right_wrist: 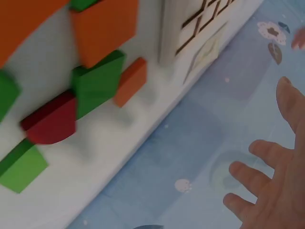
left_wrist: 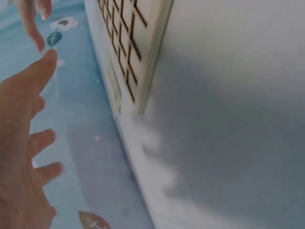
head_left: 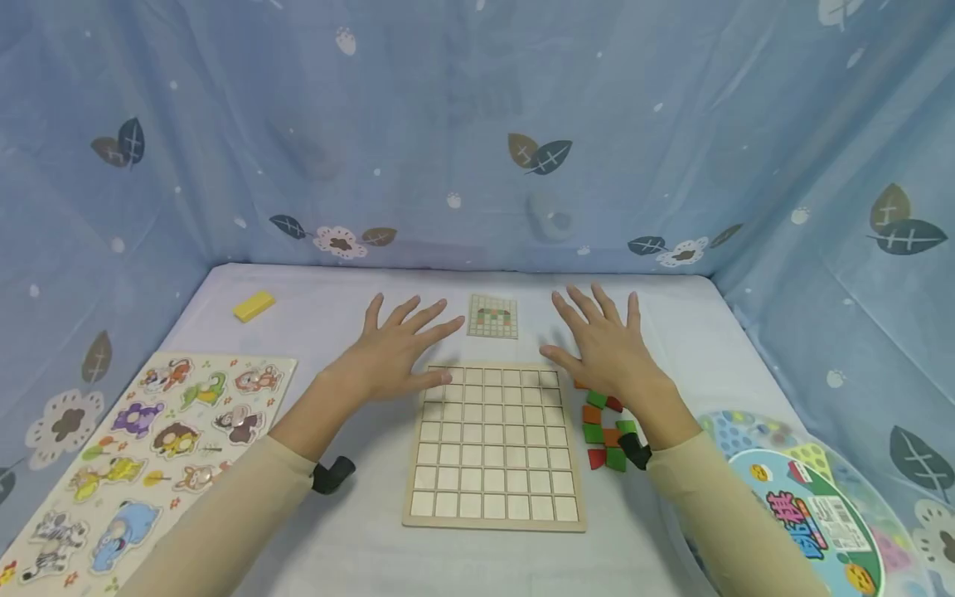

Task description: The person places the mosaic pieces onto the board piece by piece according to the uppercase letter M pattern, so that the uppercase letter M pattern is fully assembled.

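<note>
While both hands are raised above the white table (head_left: 328, 547), neither holds anything: the left hand (head_left: 395, 352), fingers spread, is near the far left corner of the grid board (head_left: 494, 456), and the right hand (head_left: 606, 348), likewise spread, is near its far right corner. The board lies flat, about midway between the table's left and right edges, its cells unfilled. The pattern card (head_left: 492, 317) lies between the board and the table's far edge. Coloured tiles (head_left: 593, 433) lie just beside the board's right edge, some partly hidden by the black wrist mount (head_left: 636, 450). One red piece (right_wrist: 52, 121) has a rounded side and probably needs turning with more care than the square ones. For sound placement, a tile is best pinched by opposite edges, squared above its cell and lowered flat, lest a corner catch on the border. Since the tiles lie close together, a low wrist could nudge neighbours. Light left-hand pressure on the board's left edge should prevent sliding.
</note>
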### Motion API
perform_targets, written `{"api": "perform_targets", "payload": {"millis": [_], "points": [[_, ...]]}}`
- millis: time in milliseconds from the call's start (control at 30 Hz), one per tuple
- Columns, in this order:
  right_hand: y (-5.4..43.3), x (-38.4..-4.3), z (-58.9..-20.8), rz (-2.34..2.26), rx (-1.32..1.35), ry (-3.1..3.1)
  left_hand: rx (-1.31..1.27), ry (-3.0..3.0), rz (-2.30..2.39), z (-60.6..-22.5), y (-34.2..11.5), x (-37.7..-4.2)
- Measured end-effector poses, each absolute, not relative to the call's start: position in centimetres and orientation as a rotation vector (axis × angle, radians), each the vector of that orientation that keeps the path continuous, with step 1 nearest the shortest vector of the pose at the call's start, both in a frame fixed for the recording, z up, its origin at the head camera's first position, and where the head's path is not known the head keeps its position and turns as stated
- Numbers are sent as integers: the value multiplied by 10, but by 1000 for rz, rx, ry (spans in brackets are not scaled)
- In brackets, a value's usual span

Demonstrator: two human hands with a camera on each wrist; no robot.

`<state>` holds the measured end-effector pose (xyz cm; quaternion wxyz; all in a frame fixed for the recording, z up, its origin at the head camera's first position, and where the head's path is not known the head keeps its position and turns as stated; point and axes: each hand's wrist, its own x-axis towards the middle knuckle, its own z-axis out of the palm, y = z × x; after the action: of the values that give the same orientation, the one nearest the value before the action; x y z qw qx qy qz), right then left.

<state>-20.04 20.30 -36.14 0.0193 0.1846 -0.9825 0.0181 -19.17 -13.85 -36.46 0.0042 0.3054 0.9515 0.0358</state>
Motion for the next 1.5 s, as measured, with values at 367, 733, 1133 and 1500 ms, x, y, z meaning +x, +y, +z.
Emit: {"api": "perform_targets", "payload": {"millis": [367,733,1133,1500], "points": [[230,-195,-372,312,691,-3060,915,2852,284,-386,-154,-182],[257,-192,-380,480,871,-3093,899,2747,400,-403,-169,-174],[271,-187,-380,656,884,-3187,872,2684,413,-408,-173,-169],[283,-191,-383,740,873,-3314,890,2677,464,-410,-176,-167]]}}
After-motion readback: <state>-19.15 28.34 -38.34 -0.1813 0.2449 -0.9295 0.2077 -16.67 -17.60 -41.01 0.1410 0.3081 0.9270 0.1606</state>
